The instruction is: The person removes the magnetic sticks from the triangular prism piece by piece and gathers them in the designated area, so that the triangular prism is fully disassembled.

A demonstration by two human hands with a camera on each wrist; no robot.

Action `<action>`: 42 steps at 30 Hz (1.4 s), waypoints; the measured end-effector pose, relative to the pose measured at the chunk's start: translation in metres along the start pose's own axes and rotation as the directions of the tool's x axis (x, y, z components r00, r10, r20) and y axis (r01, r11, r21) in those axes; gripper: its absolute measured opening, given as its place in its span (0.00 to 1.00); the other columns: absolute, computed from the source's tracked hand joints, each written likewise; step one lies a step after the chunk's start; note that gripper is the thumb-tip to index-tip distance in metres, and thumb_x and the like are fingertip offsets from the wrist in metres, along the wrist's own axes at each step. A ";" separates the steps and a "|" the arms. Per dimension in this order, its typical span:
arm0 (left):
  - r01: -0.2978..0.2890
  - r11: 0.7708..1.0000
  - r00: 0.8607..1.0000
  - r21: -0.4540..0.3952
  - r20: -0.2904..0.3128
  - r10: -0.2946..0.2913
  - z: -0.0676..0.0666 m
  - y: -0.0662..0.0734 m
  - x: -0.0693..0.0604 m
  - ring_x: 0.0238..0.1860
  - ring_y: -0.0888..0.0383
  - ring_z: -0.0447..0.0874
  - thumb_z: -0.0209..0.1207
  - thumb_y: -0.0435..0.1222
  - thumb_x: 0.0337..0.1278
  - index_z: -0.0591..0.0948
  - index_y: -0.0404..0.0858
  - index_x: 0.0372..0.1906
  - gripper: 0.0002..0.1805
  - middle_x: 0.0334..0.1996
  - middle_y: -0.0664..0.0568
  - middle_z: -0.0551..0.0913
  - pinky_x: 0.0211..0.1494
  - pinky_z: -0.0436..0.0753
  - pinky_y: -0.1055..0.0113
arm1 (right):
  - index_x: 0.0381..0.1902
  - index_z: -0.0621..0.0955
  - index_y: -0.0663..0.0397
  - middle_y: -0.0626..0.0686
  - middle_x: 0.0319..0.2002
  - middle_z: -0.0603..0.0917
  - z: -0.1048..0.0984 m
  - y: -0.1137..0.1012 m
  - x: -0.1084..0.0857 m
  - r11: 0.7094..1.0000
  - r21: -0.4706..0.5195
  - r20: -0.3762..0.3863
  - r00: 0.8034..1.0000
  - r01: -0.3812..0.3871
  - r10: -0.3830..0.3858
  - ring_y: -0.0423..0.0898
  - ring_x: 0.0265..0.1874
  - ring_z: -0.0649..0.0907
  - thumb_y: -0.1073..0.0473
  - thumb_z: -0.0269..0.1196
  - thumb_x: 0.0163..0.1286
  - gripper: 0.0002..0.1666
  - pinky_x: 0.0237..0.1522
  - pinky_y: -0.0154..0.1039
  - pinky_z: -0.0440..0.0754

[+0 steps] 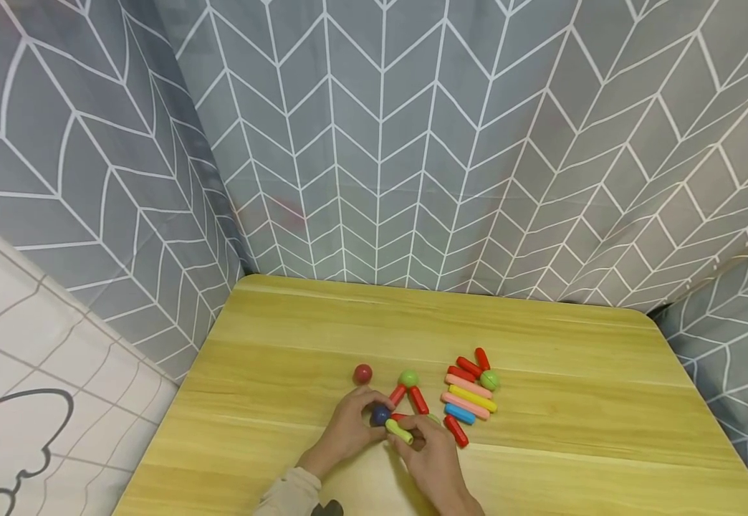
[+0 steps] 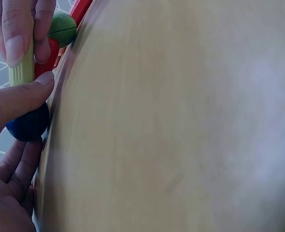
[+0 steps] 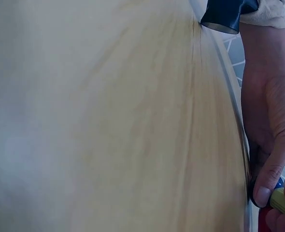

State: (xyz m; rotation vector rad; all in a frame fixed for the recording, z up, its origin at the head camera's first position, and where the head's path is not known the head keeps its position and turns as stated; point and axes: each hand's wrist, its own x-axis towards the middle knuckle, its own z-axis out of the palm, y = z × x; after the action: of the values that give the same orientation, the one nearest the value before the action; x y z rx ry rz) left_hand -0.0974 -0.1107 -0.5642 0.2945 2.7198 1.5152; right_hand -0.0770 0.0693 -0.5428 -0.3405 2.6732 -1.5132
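Note:
A dark blue ball (image 1: 380, 415) sits between the thumb and fingers of my left hand (image 1: 348, 426), which grips it at the table surface. My right hand (image 1: 437, 462) pinches a short yellow-green rod (image 1: 399, 431), its end close against the ball; whether it is inside a hole cannot be told. In the left wrist view, a red rod (image 2: 48, 59) and a green ball (image 2: 63, 30) lie just past the rod. Two red rods (image 1: 418, 400) spread from another green ball (image 1: 408, 378) beyond my hands. My right fingers partly hide the nearer green ball (image 1: 433, 418).
A dark red ball (image 1: 362, 373) lies beyond my left hand. Right of the hands are several rods in a row, including a yellow rod (image 1: 473, 398) and a blue rod (image 1: 460, 413), plus a green ball (image 1: 489, 380). A patterned curtain (image 1: 380, 143) hangs behind the wooden table (image 1: 574, 401).

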 end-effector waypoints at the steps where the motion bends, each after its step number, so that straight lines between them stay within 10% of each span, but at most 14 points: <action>1: -0.001 1.000 1.000 0.003 -0.002 0.001 0.000 0.000 0.000 0.52 0.60 0.80 0.78 0.39 0.41 0.85 0.52 0.43 0.20 0.43 0.62 0.83 0.63 0.79 0.63 | 0.38 0.86 0.52 0.51 0.40 0.88 0.000 0.000 0.000 1.000 -0.002 -0.002 1.000 0.002 -0.002 0.35 0.36 0.85 0.62 0.74 0.58 0.10 0.35 0.26 0.85; 26: 0.017 1.000 1.000 0.002 0.011 -0.017 0.001 -0.001 0.002 0.54 0.56 0.80 0.78 0.37 0.40 0.85 0.53 0.44 0.21 0.46 0.61 0.83 0.65 0.78 0.56 | 0.40 0.86 0.47 0.49 0.41 0.89 -0.020 0.001 -0.009 1.000 -0.013 -0.005 1.000 0.000 0.000 0.40 0.39 0.87 0.60 0.74 0.59 0.11 0.39 0.25 0.84; 42: 0.046 0.999 0.999 -0.005 0.010 -0.046 0.002 -0.001 0.001 0.56 0.53 0.80 0.78 0.38 0.40 0.85 0.54 0.43 0.21 0.46 0.61 0.83 0.66 0.77 0.52 | 0.37 0.88 0.50 0.46 0.39 0.86 -0.049 0.023 -0.018 0.994 -0.063 -0.360 0.931 -0.084 0.056 0.30 0.34 0.80 0.69 0.76 0.52 0.15 0.34 0.28 0.86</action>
State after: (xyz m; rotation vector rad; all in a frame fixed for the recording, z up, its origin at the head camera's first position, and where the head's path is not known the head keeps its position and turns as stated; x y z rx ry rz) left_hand -0.0984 -0.1094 -0.5656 0.2376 2.6951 1.5048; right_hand -0.0702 0.1258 -0.5380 0.0368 2.9846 -1.5872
